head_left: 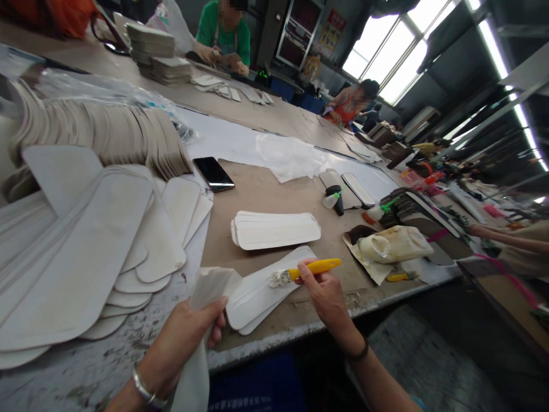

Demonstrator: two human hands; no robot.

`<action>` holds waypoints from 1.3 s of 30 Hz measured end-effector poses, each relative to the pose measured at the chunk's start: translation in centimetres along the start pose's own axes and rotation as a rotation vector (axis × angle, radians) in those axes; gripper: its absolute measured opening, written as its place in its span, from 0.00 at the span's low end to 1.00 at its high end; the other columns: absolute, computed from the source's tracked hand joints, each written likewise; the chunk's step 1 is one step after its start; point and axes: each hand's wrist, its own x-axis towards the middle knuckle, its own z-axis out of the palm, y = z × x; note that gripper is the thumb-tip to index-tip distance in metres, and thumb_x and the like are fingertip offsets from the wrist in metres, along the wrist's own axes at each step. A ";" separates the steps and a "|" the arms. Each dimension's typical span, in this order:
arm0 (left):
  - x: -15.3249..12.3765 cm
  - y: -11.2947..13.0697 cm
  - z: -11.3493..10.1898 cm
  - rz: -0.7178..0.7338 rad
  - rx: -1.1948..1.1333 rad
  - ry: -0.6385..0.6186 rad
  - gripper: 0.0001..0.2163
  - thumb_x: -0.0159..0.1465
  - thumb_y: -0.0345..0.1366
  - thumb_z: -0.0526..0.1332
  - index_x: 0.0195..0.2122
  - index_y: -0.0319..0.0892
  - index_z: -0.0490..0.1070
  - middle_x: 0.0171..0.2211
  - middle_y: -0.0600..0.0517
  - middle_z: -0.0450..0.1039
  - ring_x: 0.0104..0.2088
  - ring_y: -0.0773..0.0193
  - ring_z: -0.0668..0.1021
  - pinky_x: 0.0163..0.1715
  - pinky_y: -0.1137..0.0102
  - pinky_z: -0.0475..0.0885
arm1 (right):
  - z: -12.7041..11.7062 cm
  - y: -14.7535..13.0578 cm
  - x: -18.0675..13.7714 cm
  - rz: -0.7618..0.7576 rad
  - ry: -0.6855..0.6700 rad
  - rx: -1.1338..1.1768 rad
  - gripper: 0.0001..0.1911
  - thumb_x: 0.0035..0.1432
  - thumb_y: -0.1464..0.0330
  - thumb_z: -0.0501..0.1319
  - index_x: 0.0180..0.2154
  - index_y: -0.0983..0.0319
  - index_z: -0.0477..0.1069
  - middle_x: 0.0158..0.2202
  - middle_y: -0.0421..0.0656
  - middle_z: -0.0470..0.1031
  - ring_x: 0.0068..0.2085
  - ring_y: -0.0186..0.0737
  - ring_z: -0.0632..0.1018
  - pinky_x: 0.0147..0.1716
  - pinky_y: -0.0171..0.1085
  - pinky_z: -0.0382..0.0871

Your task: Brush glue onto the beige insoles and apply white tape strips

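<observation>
My left hand (pixel 189 335) is closed on a bundle of white flat pieces (pixel 210 286), held upright at the table's near edge. In my right hand (pixel 323 292) is a yellow-handled brush (pixel 306 269); its glue-caked bristles rest on a white elongated piece (pixel 261 289) lying on the table in front of me. A small stack of similar white pieces (pixel 274 229) sits just beyond it.
Fanned white and grey pieces (pixel 86 229) cover the table's left. A black phone (pixel 213 173), a white jug on its side (pixel 394 243), small glue bottles (pixel 334 199) and crumpled plastic (pixel 289 155) lie farther off. Other people work at the far end.
</observation>
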 end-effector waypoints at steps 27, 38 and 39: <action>0.6 -1.4 -0.3 0.058 0.070 0.051 0.25 0.42 0.62 0.68 0.16 0.41 0.72 0.13 0.50 0.70 0.17 0.62 0.71 0.21 0.69 0.66 | -4.9 0.4 1.6 -0.541 0.156 -0.467 0.10 0.65 0.63 0.57 0.33 0.60 0.72 0.33 0.45 0.75 0.35 0.42 0.77 0.38 0.39 0.73; -0.5 0.0 0.0 -0.002 0.001 0.032 0.22 0.43 0.57 0.69 0.17 0.39 0.73 0.13 0.52 0.70 0.18 0.66 0.70 0.23 0.71 0.65 | 1.5 -1.4 -6.1 -0.516 -0.180 -0.178 0.05 0.63 0.72 0.59 0.36 0.61 0.73 0.32 0.42 0.74 0.36 0.38 0.77 0.38 0.35 0.72; -0.5 0.1 0.0 -0.004 0.005 0.033 0.22 0.44 0.56 0.69 0.17 0.39 0.72 0.13 0.52 0.70 0.17 0.66 0.70 0.23 0.71 0.65 | 2.0 -1.8 -6.7 -0.490 -0.194 -0.137 0.05 0.63 0.72 0.59 0.36 0.61 0.74 0.32 0.42 0.74 0.35 0.37 0.77 0.38 0.35 0.72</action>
